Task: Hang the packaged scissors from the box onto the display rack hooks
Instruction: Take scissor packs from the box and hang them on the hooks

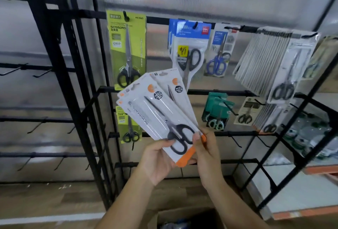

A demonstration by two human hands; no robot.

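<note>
I hold a fan of white-and-orange scissor packs (155,111) in front of the black display rack (210,92). My left hand (157,161) grips the lower end of the fan from below, thumb on the front pack. My right hand (204,148) pinches the orange bottom corner of the packs. The front pack shows black-handled scissors. The cardboard box (182,217) sits open at the bottom, under my forearms. Bare hooks (236,141) stick out from the lower bars.
Green scissor packs (127,49), blue packs (189,45) and a long row of grey packs (274,64) hang on the upper bar. Teal packs (216,111) hang lower. A second rack with bare hooks (40,73) stands left. Wrapped goods lie on a shelf at right (307,133).
</note>
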